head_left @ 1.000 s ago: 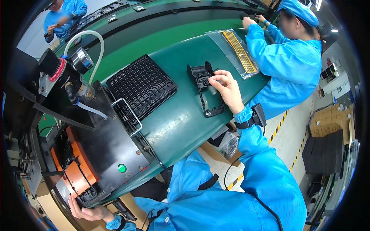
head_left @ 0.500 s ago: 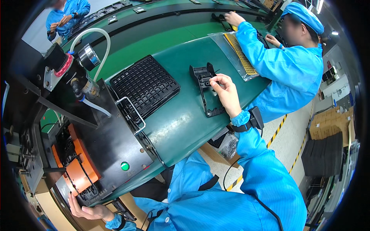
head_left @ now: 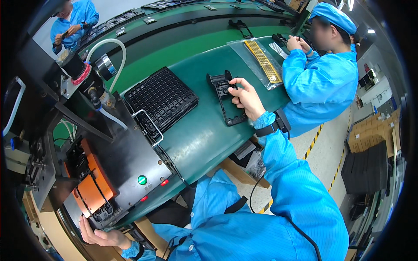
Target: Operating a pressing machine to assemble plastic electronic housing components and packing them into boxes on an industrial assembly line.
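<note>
On the green table (head_left: pixel 196 130) by striped floor (head_left: pixel 324 156), right hand (head_left: pixel 246 99) pinches black frame (head_left: pixel 217 82), left hand (head_left: pixel 102 237) spread beside machine (head_left: pixel 139 156).

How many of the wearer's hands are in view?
2: left hand by the machine at its near corner, right hand at the black frame on the bench.

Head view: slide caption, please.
Right grip on a black openwork plastic frame; left grip beside a slotted orange block.
</note>
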Demonstrator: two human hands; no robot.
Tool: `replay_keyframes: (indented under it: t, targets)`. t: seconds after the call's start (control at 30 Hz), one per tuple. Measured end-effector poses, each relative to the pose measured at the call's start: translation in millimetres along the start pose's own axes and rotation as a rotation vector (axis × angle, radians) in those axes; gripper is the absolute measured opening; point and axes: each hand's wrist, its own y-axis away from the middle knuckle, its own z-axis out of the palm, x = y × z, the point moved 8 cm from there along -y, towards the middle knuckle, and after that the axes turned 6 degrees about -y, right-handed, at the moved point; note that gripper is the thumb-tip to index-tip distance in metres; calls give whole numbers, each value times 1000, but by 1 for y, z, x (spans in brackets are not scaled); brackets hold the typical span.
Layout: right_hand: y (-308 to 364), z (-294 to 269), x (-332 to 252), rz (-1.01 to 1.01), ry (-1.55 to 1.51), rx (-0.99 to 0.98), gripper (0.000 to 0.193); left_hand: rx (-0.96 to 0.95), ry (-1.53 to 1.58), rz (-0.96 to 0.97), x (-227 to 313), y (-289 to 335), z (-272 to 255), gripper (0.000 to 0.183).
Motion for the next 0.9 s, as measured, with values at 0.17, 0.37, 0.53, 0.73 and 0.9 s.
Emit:
replay_keyframes:
  t: [0.17,0.37,0.53,0.73,0.9]
  targets:
    - [38,-16,-30,-732,604,214,25,-113,-5,-1,8,-9,-2,43]
    - [129,58,-10,-997,1077,-70,28,-303,385,37,36,-36,-25,30]
    - [144,35,-3,-775,865,-110,26,-512,442,390,93,-65,2,47]
    - [228,67,-64,-780,698,-102,24,-429,402,511,89,-71,-8,40]
    - [284,140,-76,-891,655,-346,32,-272,393,555,79,-79,-9,34]
